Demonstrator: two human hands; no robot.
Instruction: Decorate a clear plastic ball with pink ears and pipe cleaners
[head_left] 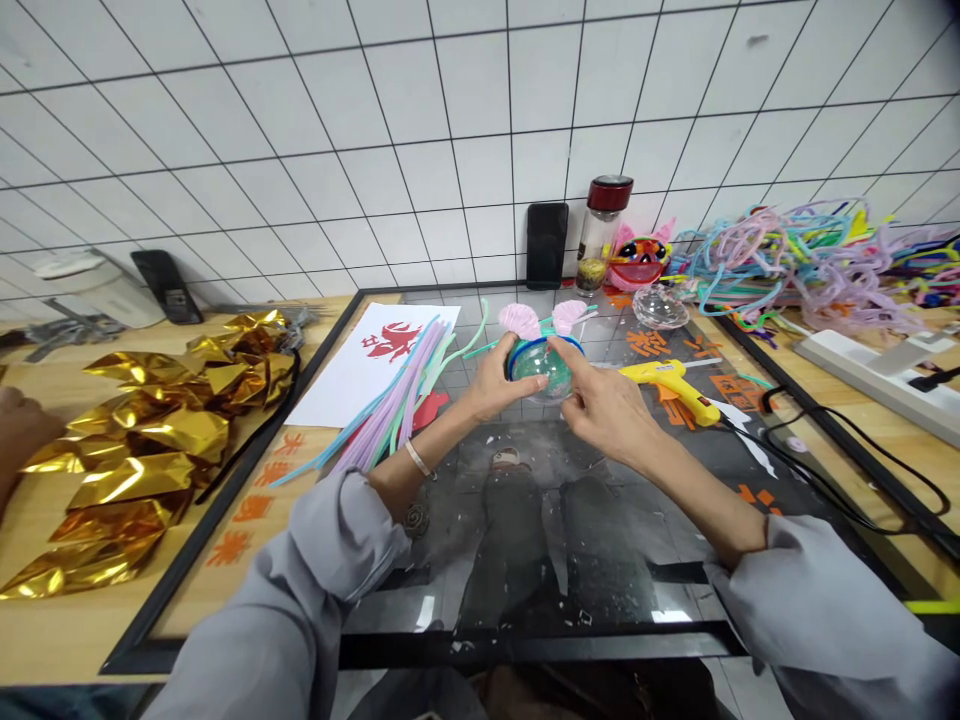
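Note:
A clear plastic half-ball (pixel 541 372) with a blue pipe-cleaner rim and green inside is held above the glass tabletop. Two pink ear-like pieces (pixel 520 319) stand up behind it, with green pipe-cleaner stems. My left hand (pixel 501 385) is closed on its left side, thumb lying across the front. At the right side my right hand (pixel 604 400) holds it too, index finger pressed on the blue rim and the other fingers curled. A bunch of purple, blue and green pipe cleaners (pixel 397 395) lies left of my hands. To the right rests a yellow hot glue gun (pixel 667 385).
White paper (pixel 341 370) carries a red cut-out. Gold foil (pixel 157 430) spreads at left beside another person's hand (pixel 30 425). A phone (pixel 547 245), glass bottle (pixel 600 235), pink cat-like face (pixel 640 257) and clear shell (pixel 660 308) stand behind. Tangled pipe cleaners (pixel 795 255) and a power strip (pixel 877 375) occupy the right.

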